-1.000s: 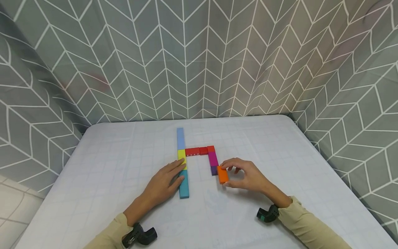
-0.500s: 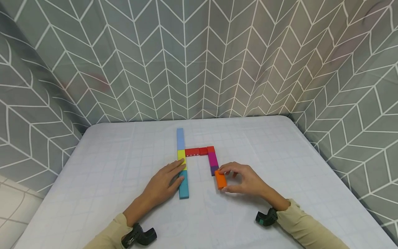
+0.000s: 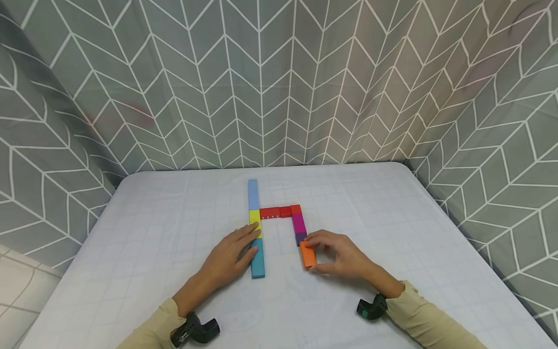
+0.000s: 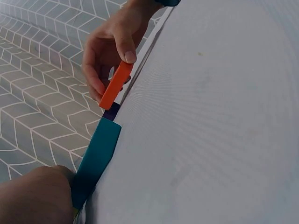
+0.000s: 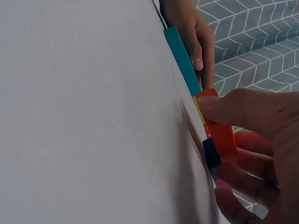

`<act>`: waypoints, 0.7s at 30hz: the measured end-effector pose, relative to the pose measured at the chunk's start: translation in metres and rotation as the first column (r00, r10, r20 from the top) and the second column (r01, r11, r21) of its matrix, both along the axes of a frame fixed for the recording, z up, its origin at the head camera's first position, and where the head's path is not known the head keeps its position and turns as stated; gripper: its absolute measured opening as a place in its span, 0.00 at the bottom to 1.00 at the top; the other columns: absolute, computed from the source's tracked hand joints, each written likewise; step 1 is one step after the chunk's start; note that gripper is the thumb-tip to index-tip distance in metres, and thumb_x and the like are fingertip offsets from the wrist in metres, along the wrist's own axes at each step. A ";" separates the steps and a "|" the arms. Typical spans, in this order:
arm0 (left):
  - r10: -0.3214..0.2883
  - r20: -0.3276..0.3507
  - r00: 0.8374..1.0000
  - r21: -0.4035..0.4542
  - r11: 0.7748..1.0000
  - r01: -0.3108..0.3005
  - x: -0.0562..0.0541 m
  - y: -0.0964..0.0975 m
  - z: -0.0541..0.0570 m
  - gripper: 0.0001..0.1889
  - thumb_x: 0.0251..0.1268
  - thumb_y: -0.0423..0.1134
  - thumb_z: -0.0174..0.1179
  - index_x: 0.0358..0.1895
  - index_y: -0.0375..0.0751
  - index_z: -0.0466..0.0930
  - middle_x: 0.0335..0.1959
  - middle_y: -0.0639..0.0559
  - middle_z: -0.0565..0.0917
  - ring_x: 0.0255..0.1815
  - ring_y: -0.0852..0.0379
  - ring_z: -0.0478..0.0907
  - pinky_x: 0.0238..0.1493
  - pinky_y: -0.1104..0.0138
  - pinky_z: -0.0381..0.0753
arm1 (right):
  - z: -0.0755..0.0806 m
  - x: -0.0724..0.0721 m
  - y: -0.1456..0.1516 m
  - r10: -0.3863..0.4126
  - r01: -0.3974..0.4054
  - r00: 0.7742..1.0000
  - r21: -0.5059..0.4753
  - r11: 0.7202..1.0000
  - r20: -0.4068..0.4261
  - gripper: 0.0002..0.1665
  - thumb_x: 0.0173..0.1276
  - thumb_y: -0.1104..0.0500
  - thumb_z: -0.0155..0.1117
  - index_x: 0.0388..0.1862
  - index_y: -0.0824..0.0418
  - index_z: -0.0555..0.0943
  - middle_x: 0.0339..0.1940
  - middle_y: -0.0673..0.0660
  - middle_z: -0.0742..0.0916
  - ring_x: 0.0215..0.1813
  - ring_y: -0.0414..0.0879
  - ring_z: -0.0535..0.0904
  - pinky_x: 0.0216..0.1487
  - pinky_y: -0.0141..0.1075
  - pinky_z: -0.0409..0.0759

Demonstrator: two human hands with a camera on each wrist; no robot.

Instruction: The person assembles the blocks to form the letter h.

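Note:
My right hand [image 3: 342, 254] pinches an orange block [image 3: 307, 255] by its two ends, thumb at the near end and fingers at the far end. The block's far end sits right at the dark purple block [image 3: 301, 238], below the magenta block [image 3: 298, 223]. My left hand [image 3: 228, 252] rests with extended fingers on the yellow block [image 3: 255, 216] and along the teal block [image 3: 258, 261]. A light blue block [image 3: 253, 194] continues that column upward. In the left wrist view the orange block [image 4: 116, 86] is tilted, close over the purple block [image 4: 111, 112].
Red blocks [image 3: 270, 213] bridge the left column to the right one, with a red-orange block [image 3: 296, 209] at the corner. Everything lies on a white-covered table [image 3: 174, 203]. A grey patterned curtain [image 3: 279, 87] hangs behind and at both sides.
My right hand has brought the orange block toward me and slightly left, from beside the purple block to its near end. The left hand has stayed in place.

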State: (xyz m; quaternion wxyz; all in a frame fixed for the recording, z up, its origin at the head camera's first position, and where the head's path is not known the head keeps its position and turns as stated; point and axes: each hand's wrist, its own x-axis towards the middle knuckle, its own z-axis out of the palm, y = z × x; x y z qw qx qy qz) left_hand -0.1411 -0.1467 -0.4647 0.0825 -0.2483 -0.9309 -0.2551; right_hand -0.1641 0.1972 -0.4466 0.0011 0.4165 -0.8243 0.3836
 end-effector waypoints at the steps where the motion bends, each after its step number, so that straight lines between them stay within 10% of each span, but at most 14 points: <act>1: 0.000 0.000 1.000 0.000 1.000 0.000 0.000 0.000 0.000 0.27 0.78 0.48 0.61 0.74 0.44 0.75 0.77 0.50 0.70 0.77 0.48 0.66 0.74 0.51 0.66 | 0.000 0.000 0.000 0.003 -0.003 1.000 0.000 1.000 -0.006 0.31 0.57 0.60 0.85 0.60 0.57 0.84 0.61 0.51 0.84 0.55 0.45 0.80 0.46 0.38 0.85; 21: -0.001 0.001 1.000 -0.001 1.000 0.001 0.000 0.000 0.000 0.27 0.78 0.49 0.61 0.74 0.44 0.75 0.77 0.50 0.70 0.77 0.48 0.66 0.74 0.50 0.66 | -0.004 0.001 -0.002 0.000 0.000 1.000 0.008 1.000 0.009 0.28 0.60 0.59 0.83 0.59 0.57 0.84 0.61 0.56 0.80 0.45 0.44 0.80 0.44 0.35 0.86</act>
